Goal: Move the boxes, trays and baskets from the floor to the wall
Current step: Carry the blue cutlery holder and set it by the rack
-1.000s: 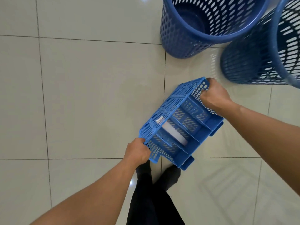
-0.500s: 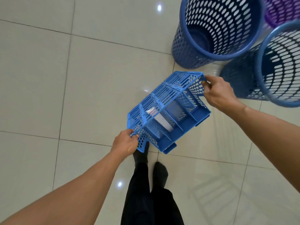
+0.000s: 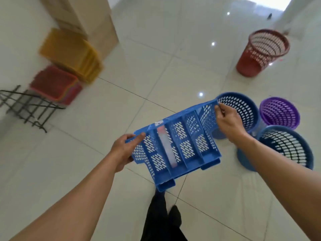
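Raised clear of the tiled floor [image 3: 73, 153] and turned since half a second ago: blue slotted tray [image 3: 191, 164], open compartments now facing up. Carried away from the baskets too.

Below the grip: dark trouser legs [image 3: 161, 221].

Within the grip: tray held in the air between both hands, tilted, right end higher. Four or so perforated compartments side by side; pale strip [image 3: 166, 148] with a reddish top end lying in one near the middle.

Left hand [image 3: 124, 150] clamped on the tray's left end, fingers curled over the upper edge. Right hand [image 3: 229, 122] grasping the upper right corner, fingers [image 3: 219, 108] curled onto the perforated end wall.

Just behind the right hand: near blue basket [image 3: 246, 110], upright on the floor. Right of that hand: second blue basket [image 3: 295, 153], and purple basket [image 3: 278, 112] beyond, all three close together, mouths up.

Well left of the left hand, blurred: black wire rack [image 3: 26, 105], then red trays [image 3: 55, 84] stacked, then yellow trays [image 3: 69, 53] stacked, all along the wall [image 3: 15, 40].

Farthest, beyond the right hand: red basket [image 3: 250, 65], standing alone.
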